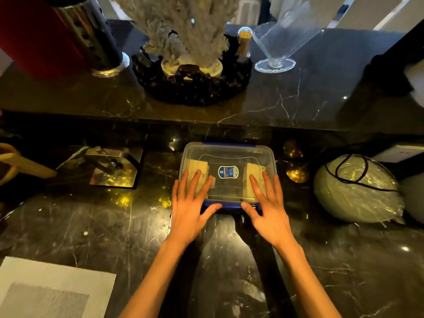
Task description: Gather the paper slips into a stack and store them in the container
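Both hands, left hand (191, 203) and right hand (266, 203), are laid flat, fingers spread wide, holding nothing, on the container (229, 157) lid; slips (197, 167) are seen directly beneath.

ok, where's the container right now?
Head view, centre: the container sits lidded on the dark counter under both hands, left hand and right hand, between the metal stand and the wrapped ball.

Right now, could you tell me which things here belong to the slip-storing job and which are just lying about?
Part of the job:
- clear container with its lid on
- paper slips inside it
- left hand and right hand, flat on the lid

Just lying about:
- coral ornament
- clear glass
- wrapped ball
- placemat
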`<action>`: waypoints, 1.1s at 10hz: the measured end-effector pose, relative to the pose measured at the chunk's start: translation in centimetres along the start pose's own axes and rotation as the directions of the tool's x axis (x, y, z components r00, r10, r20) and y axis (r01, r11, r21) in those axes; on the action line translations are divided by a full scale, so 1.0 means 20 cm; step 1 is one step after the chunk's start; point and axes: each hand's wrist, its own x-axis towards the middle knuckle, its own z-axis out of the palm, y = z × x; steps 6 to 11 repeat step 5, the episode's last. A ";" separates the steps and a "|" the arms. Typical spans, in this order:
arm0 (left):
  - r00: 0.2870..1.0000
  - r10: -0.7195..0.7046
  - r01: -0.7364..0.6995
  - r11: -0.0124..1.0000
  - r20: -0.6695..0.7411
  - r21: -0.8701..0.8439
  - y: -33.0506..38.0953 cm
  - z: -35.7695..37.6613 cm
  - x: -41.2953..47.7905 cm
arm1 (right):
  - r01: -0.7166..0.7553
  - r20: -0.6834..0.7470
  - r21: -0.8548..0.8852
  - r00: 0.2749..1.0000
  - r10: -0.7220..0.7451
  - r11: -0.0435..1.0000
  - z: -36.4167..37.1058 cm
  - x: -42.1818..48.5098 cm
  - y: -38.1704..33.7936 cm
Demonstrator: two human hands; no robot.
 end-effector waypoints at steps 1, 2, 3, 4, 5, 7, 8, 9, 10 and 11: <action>0.997 -0.033 0.035 0.999 0.065 -0.021 0.01 -0.02 0.01 | -0.009 -0.006 -0.039 1.000 0.008 0.999 -0.02 0.00 -0.02; 0.989 -0.061 0.060 0.998 0.134 0.016 0.01 -0.03 0.01 | -0.048 0.028 -0.086 0.998 0.051 0.995 -0.05 0.00 -0.05; 0.975 -0.080 0.061 0.993 0.208 0.097 0.03 -0.06 0.01 | -0.071 0.088 -0.195 0.992 0.089 0.978 -0.08 0.00 -0.08; 0.955 -0.161 0.144 0.986 0.249 0.084 0.09 -0.15 -0.01 | -0.099 0.088 -0.233 0.989 0.123 0.967 -0.15 -0.04 -0.17; 0.968 -0.165 0.156 0.986 0.187 0.065 0.16 -0.21 -0.13 | -0.081 -0.012 -0.190 0.997 0.081 0.978 -0.16 -0.24 -0.19; 0.968 -0.165 0.156 0.986 0.187 0.065 0.16 -0.21 -0.13 | -0.081 -0.012 -0.190 0.997 0.081 0.978 -0.16 -0.24 -0.19; 0.968 -0.165 0.156 0.986 0.187 0.065 0.16 -0.21 -0.13 | -0.081 -0.012 -0.190 0.997 0.081 0.978 -0.16 -0.24 -0.19; 0.968 -0.165 0.156 0.986 0.187 0.065 0.16 -0.21 -0.13 | -0.081 -0.012 -0.190 0.997 0.081 0.978 -0.16 -0.24 -0.19; 0.968 -0.165 0.156 0.986 0.187 0.065 0.16 -0.21 -0.13 | -0.081 -0.012 -0.190 0.997 0.081 0.978 -0.16 -0.24 -0.19; 0.968 -0.165 0.156 0.986 0.187 0.065 0.16 -0.21 -0.13 | -0.081 -0.012 -0.190 0.997 0.081 0.978 -0.16 -0.24 -0.19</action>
